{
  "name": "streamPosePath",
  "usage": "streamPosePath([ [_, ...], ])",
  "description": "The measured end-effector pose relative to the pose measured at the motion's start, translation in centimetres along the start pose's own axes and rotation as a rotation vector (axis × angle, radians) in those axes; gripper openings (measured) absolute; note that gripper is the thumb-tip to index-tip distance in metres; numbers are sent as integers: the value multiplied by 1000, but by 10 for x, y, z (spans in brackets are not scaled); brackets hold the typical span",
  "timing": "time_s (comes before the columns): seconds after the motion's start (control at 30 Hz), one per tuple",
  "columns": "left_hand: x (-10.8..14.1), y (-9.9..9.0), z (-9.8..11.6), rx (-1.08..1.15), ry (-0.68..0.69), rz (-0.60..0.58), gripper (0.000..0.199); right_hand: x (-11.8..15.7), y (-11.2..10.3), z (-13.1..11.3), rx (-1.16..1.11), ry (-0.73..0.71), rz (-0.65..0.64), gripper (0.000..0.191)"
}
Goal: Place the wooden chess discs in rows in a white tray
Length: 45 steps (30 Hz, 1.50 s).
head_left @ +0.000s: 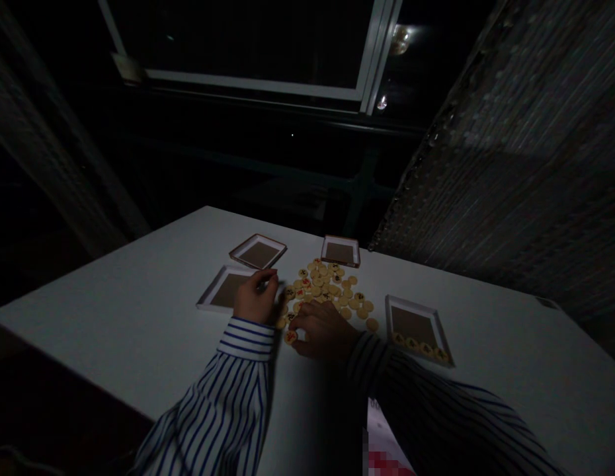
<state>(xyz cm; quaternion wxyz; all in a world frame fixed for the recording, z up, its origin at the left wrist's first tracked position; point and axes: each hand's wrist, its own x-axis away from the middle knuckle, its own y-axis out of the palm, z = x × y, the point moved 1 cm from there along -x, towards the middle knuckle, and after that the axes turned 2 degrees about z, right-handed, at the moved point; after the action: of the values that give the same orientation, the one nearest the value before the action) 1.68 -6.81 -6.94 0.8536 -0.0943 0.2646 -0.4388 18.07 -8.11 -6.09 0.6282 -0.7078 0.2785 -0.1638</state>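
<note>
Round wooden Chinese chess pieces (332, 289) lie in a loose heap on the white table, some showing red or black characters. My right hand (322, 330) reaches over the near side of the heap. Its thumb and index finger close around a piece with a red character (290, 338). My left hand (255, 297) hovers at the heap's left, by the right side of a shallow box (208, 301). Its fingers are curled in toward the thumb; whatever they may hold is too small or dark to make out.
Two more shallow boxes stand at the back, one left (260, 252) and one right (340, 251). At right, another box (414, 324) has several pieces lined along its near side. A lit, partly pixelated object (384, 430) shows beneath my right forearm. Beaded curtains (510, 165) hang beyond the table (139, 317).
</note>
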Motion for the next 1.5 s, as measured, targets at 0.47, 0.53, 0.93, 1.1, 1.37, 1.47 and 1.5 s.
streamPosePath([
  [0.47,-1,-1,-3,-109,-42,-33,28,-16,-25,17,152,166,-7,18],
  [0.53,-1,-2,-4,-82,-46,-16,28,-17,-25,16,169,156,-9,17],
  [0.93,-12,-15,-12,141,-106,185,28,-36,-26,2,85,53,28,20],
  [1.1,-11,-16,-9,198,-136,239,28,-53,-17,-12,83,-56,22,18],
  [1.37,-11,-14,-12,83,-122,147,26,-64,-5,-18,166,-96,-9,14],
  [1.47,-9,-14,-10,-15,-136,105,27,-64,-8,-16,163,-107,-4,16],
  [1.5,-8,-14,-9,-47,-126,103,26,-63,-10,-13,157,-101,-5,17],
])
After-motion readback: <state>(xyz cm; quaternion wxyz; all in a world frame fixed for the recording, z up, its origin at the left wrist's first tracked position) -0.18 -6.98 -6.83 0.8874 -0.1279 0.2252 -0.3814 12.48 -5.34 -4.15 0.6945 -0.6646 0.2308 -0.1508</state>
